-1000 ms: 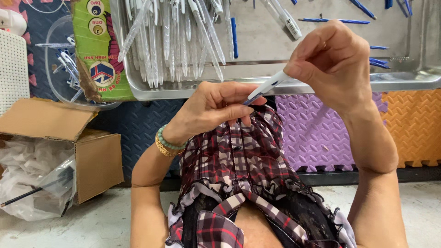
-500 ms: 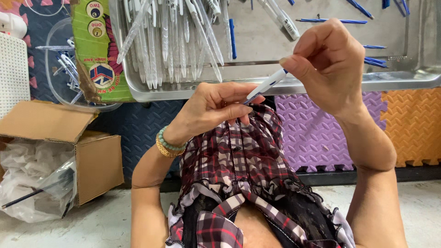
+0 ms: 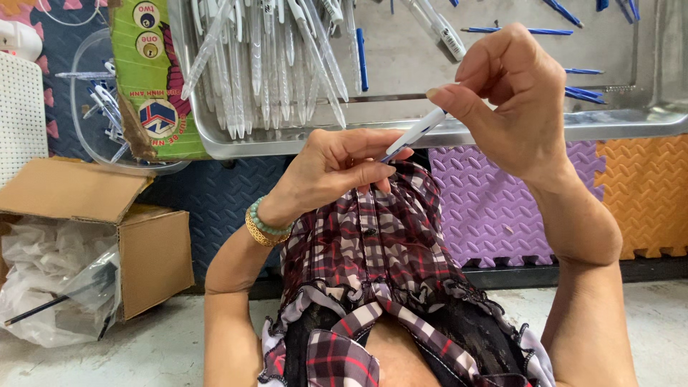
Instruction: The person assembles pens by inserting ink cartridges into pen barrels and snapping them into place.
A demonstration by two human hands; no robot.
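Note:
My left hand [image 3: 337, 168] and my right hand [image 3: 512, 93] both grip one white pen [image 3: 416, 134] that slants between them over my plaid lap. The left fingers pinch its lower end, where a blue part shows. The right thumb and fingers hold its upper end. Just beyond the hands lies a metal tray [image 3: 631, 125] with several clear pen barrels [image 3: 272, 64] on its left side and blue refills [image 3: 573, 72] on its right side.
An open cardboard box [image 3: 93, 215] lined with a plastic bag [image 3: 54, 287] stands at the left. A green carton [image 3: 154, 79] and a clear round tub [image 3: 93, 107] with pen parts lie beside the tray. Purple and orange foam mats [image 3: 502, 208] cover the floor.
My right hand has shifted slightly down and left along the pen, closer to the left hand. The left hand has stayed in place.

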